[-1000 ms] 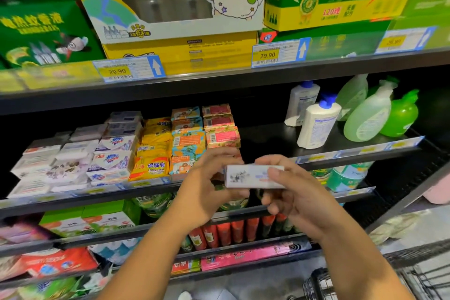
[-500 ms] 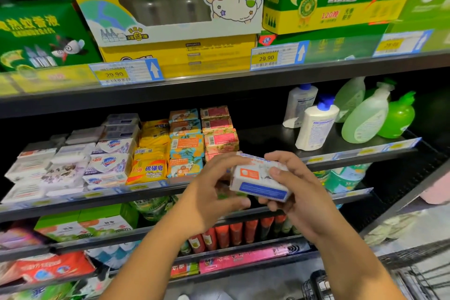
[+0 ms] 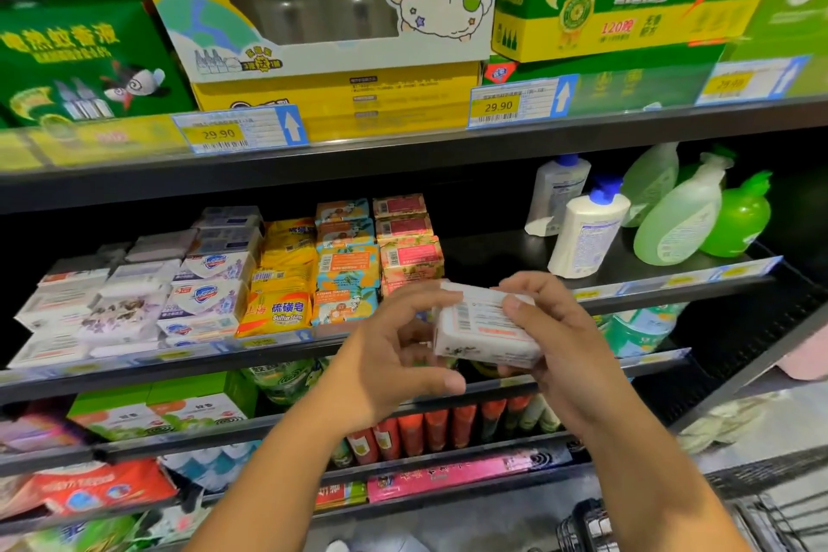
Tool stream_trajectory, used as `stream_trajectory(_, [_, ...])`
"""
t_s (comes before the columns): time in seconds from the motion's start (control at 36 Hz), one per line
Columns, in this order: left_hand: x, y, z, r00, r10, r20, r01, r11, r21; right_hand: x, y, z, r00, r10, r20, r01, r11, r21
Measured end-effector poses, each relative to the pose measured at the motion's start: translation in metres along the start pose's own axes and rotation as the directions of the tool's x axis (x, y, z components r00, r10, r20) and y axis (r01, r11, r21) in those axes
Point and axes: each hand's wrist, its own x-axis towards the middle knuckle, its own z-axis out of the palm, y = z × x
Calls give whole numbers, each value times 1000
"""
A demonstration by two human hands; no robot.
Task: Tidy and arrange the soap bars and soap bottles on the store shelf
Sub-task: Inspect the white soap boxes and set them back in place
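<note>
Turning the white soap box [image 3: 486, 332] over again: half a second ago a blue-and-orange face showed, now the barcode side is up. The right hand [image 3: 564, 341] pinches it, thumb on top, fingers curled beneath. The left hand [image 3: 385, 354] cups its left end, forefinger on the corner. It's held in front of the soap shelf [image 3: 493, 255], not yet placed. Probably a label check before it joins the white bars [image 3: 89, 309].

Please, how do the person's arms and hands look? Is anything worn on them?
The left forearm and the right forearm are bare to the picture's edge: no sleeves show. The left hand and the right hand wear no gloves; no ring, watch or bracelet shows.
</note>
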Motion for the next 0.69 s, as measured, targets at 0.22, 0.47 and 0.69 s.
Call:
stream_trajectory(0.22, [4, 5, -5, 982, 43, -184, -12, 986, 169, 2, -2, -11, 953, 33, 300, -78, 987, 139])
stream_trajectory(0.47, [1, 18, 4, 959, 32, -280, -67, 991, -115, 4, -5, -5, 971, -138, 198, 167, 976, -139])
stream_trajectory(0.69, [12, 52, 24, 943, 244, -228, -217, 967, 135, 7, 8, 18, 961, -128, 244, 182, 960, -214])
